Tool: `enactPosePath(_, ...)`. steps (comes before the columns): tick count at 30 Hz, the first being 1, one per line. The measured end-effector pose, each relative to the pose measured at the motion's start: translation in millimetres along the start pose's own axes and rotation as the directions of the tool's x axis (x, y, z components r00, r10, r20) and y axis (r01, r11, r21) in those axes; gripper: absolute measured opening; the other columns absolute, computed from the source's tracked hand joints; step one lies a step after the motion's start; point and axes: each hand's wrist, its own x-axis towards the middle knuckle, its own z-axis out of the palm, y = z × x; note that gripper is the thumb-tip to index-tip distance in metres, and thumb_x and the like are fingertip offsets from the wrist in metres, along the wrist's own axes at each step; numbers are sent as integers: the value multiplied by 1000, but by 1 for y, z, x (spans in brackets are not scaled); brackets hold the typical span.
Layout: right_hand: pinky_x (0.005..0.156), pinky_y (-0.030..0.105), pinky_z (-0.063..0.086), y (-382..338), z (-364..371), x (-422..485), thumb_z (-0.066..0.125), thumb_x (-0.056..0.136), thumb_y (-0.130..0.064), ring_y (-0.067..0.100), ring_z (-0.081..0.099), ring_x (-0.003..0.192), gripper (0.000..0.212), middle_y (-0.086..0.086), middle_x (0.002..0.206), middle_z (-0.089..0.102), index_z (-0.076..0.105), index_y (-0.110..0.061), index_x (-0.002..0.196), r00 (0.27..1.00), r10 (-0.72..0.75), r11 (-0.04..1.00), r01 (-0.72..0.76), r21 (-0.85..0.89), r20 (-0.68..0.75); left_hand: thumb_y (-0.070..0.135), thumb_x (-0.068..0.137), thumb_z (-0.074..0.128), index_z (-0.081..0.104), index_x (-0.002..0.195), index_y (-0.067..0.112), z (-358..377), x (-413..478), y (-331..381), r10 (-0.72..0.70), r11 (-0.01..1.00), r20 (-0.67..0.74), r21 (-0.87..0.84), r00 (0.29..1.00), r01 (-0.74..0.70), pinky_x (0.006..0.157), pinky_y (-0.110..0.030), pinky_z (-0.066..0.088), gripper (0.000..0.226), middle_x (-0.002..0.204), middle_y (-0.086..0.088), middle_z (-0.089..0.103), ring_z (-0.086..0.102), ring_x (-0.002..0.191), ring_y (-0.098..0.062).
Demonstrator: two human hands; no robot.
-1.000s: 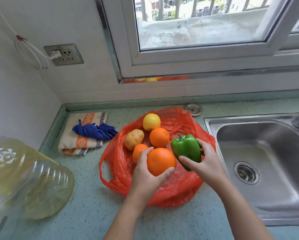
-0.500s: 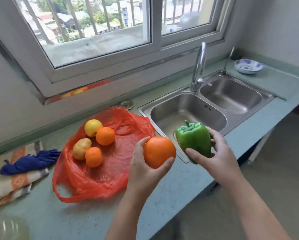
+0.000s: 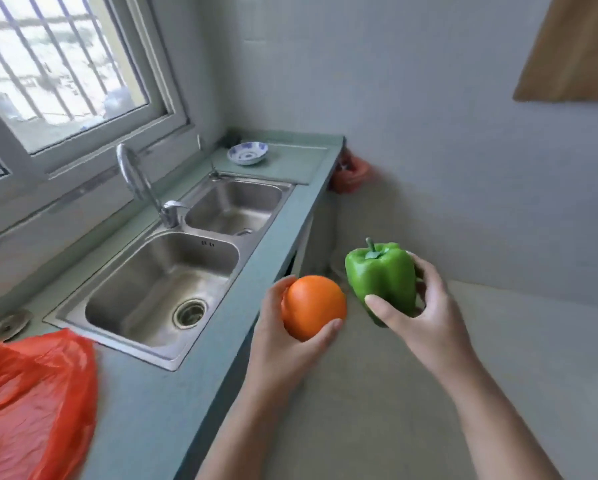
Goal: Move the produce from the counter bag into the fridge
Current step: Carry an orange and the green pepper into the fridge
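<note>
**A:** ok so we've got the orange (image 3: 313,306) cupped in our left hand (image 3: 283,344), thumb under it and the other fingers (image 3: 279,287) curled round the far side. The green pepper (image 3: 382,278) is at its 3 o'clock, just beside it, in our right hand (image 3: 429,320), with the thumb across the front and the fingers wrapped round the back. Both are off the counter (image 3: 159,410), out over the floor.

**B:** yep, and the red bag (image 3: 31,393) is back at 8 o'clock on the counter, with the sink (image 3: 145,292) at 10. There's no fridge in view, so we reckon this is the carry leg.

**A:** any tips? We'd say hold both level, don't squeeze harder, and spot the fridge before walking. The door's the snag. With both hands full, we'd probably tuck one item against the body to free a hand.

**B:** agreed. On the pepper, its stem points up at roughly 12 o'clock, leaning a touch toward 11. So its long axis runs 12 to 6, near upright. The orange is round, so there's no axis to call.
</note>
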Motion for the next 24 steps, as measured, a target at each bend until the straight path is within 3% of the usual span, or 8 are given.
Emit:
enactPosePath(4, 71, -1, 38, 28, -107, 15, 77, 55, -43, -18, 49, 99, 81, -7, 121, 55, 47, -20, 127, 985, 31, 999, -37, -36, -169, 49, 51, 76, 41, 116, 47, 110, 8, 41, 70, 998, 169, -16, 983, -68, 74, -8, 45, 74, 110, 21, 51, 52, 94, 13)
enactPosePath(9, 70, -1, 38, 59, -249, 20, 73, 56, -43, -9, 50, 105, 79, -7, 123, 53, 46, -22, 128, 921, 52, 993, -89, -79, -386, 49, 54, 73, 37, 120, 48, 253, 2, 92, 163, 987, 374, -72, 913, -146, 74, -7, 44, 74, 112, 26, 48, 50, 98, 12)
enactPosePath(14, 73, 0, 40, 84, -353, -7, 81, 62, -37, 0, 50, 109, 78, -7, 125, 51, 45, -23, 129, 815, 97, 982, -173, -81, -571, 50, 56, 71, 36, 117, 53, 361, -22, 129, 246, 969, 575, -131, 781, -208, 74, -9, 45, 71, 114, 29, 45, 51, 104, 3)
enactPosePath(19, 86, 28, 49, 105, -422, -42, 81, 58, -46, 6, 52, 111, 82, -6, 124, 52, 44, -25, 129, 670, 148, 966, -255, -38, -727, 56, 53, 70, 39, 113, 57, 448, -47, 148, 303, 953, 714, -223, 631, -205, 80, -15, 48, 67, 119, 30, 43, 50, 107, 5)
enactPosePath(24, 84, 29, 50, 124, -480, -64, 77, 56, -48, 8, 52, 111, 84, -6, 124, 52, 44, -24, 130, 514, 181, 940, -341, -7, -839, 48, 57, 72, 41, 110, 54, 525, -69, 163, 321, 947, 813, -267, 486, -178, 70, -5, 46, 62, 115, 27, 45, 50, 98, 13)
